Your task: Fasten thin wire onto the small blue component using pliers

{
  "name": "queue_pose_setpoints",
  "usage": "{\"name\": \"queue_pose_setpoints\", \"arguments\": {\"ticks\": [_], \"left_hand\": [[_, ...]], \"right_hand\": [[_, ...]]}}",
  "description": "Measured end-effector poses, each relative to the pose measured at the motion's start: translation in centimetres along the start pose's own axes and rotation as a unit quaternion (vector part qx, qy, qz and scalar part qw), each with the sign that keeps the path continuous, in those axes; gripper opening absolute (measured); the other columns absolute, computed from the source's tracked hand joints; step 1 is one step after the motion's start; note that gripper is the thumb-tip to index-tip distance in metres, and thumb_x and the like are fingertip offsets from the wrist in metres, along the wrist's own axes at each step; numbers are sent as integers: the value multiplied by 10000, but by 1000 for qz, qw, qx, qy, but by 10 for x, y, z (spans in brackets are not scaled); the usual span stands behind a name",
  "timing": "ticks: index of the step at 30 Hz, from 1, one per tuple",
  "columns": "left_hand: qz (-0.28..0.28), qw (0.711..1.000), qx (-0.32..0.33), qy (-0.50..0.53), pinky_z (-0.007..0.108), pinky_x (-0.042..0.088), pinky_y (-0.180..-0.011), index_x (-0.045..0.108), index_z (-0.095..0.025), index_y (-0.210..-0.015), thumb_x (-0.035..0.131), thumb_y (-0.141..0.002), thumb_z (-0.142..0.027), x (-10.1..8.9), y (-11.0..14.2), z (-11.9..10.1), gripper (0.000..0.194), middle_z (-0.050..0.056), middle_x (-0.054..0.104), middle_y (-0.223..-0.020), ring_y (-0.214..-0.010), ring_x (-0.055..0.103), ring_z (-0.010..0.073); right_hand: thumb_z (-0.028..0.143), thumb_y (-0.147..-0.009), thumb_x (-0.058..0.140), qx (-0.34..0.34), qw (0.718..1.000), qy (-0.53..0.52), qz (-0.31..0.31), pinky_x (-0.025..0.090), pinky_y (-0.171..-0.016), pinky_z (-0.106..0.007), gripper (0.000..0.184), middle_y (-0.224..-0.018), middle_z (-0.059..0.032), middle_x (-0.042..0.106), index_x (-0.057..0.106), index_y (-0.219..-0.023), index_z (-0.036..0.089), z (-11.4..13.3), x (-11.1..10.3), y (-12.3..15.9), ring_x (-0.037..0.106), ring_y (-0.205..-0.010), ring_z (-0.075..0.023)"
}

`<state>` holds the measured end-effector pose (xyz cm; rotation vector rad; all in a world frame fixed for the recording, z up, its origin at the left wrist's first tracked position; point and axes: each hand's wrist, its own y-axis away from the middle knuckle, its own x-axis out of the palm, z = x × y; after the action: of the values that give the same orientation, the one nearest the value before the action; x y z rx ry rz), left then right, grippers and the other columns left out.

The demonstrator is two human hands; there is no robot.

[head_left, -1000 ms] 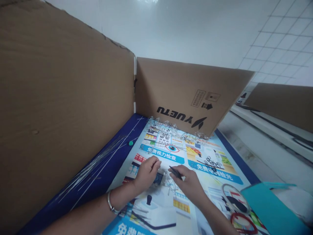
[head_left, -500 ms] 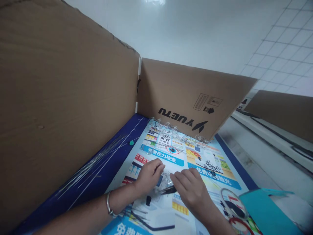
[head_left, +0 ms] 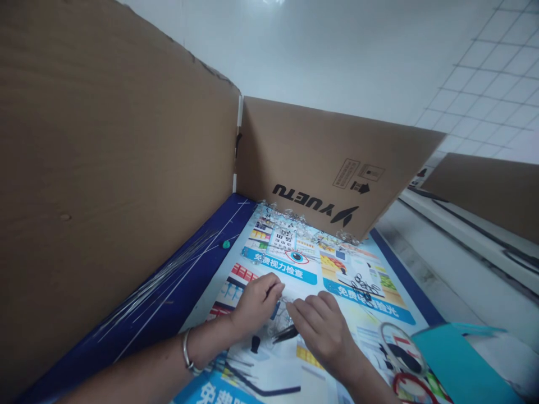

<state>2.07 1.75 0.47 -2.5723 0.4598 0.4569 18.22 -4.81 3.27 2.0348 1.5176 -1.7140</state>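
My left hand (head_left: 254, 306) rests on a printed poster mat (head_left: 295, 359) with its fingers pinched together on a small clear piece that I cannot name. My right hand (head_left: 322, 330) is closed round a thin dark tool (head_left: 285, 335), whose tip points left toward the left fingers. The two hands almost touch over a small cluster of clear beads and wire (head_left: 283, 320). A silver bangle (head_left: 187, 350) sits on my left wrist.
Cardboard walls stand at the left (head_left: 105, 168) and back (head_left: 328, 163). Thin wires (head_left: 168, 278) lie along the blue mat edge by a green bead (head_left: 226, 244). Clear beads (head_left: 290, 214) line the back wall. Black rings (head_left: 362, 283), red loops (head_left: 410, 381) and a teal box (head_left: 458, 359) lie right.
My right hand moved left and turned over, so the dark tool now lies lower and points left under the fingers. The left hand stayed almost still.
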Motion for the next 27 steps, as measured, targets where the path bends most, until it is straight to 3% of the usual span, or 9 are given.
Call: {"name": "queue_pose_setpoints", "arguments": {"ticks": [27], "left_hand": [[7, 1000, -10, 3, 205, 335, -560, 441, -172, -630, 350, -859, -243, 1, 1, -2, 257, -34, 458, -597, -585, 419, 101]], "right_hand": [[78, -827, 410, -27, 999, 35, 27, 340, -737, -422, 217, -863, -97, 606, 567, -975, 100, 6, 7, 1, 492, -784, -194]]}}
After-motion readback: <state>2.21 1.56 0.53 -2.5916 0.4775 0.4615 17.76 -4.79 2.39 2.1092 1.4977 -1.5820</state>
